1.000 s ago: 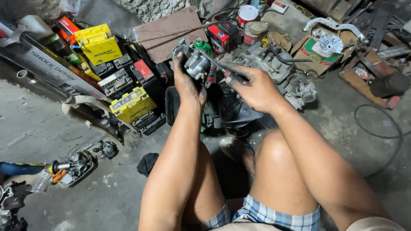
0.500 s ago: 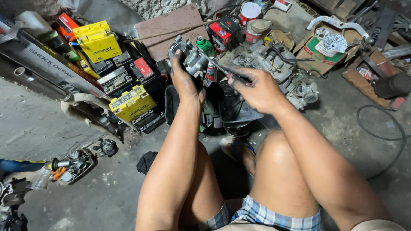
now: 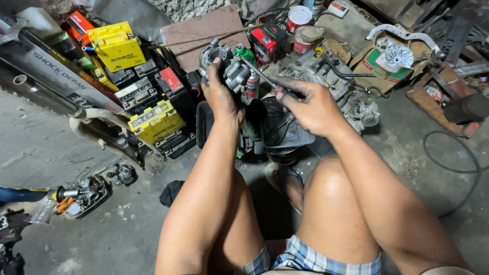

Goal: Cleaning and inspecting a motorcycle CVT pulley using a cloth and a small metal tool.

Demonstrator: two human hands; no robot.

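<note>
Left hand [image 3: 220, 98] clasped the grey cast-metal carburettor [image 3: 228, 69], held up above the black plastic basin [image 3: 277, 133] | right hand [image 3: 310, 106] pinched a slim metal screwdriver [image 3: 261, 75], tip at the carburettor body | since a second ago both hands barely shifted, tool remained seated: work on that fitting likely continuing | yellow boxy batteries [image 3: 155, 121] lay left.

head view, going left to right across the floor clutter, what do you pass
Small metal part with orange bits → yellow battery boxes → left hand holding a carburetor → right hand with a screwdriver → cardboard box with a finned metal part → black cable loop
</note>
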